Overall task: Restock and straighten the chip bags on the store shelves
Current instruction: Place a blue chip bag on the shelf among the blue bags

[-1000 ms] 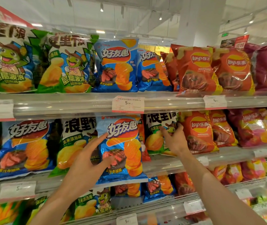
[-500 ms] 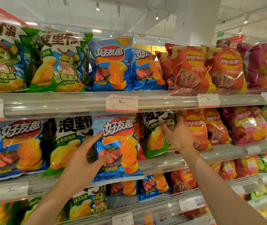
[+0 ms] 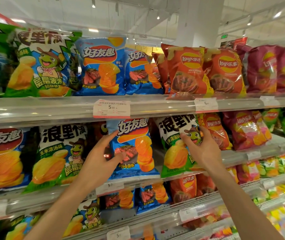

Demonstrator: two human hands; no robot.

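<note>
Both hands are up on the middle shelf (image 3: pixel 155 179) here. The left hand (image 3: pixel 100 158) is on a blue chip bag (image 3: pixel 134 148) standing upright just under the 5.90 price tag (image 3: pixel 111 108): index finger stretched along the bag's upper left edge, thumb pressed against the front near the steak picture, so it's pinching that left side. The right hand (image 3: pixel 201 148) grips the green-and-white chip bag (image 3: pixel 176 146) just to the right of the blue one, thumb on the front by the frog mascot, fingers curled round the bag's right edge. That bag leans a little left at the top, and its right side touches the red Lay's bag (image 3: pixel 214 129) next to it. Top shelf (image 3: pixel 51 108) carries more green, blue, red and purple bags in a row. Lower shelves are stocked too, blurry toward the far right.
</note>
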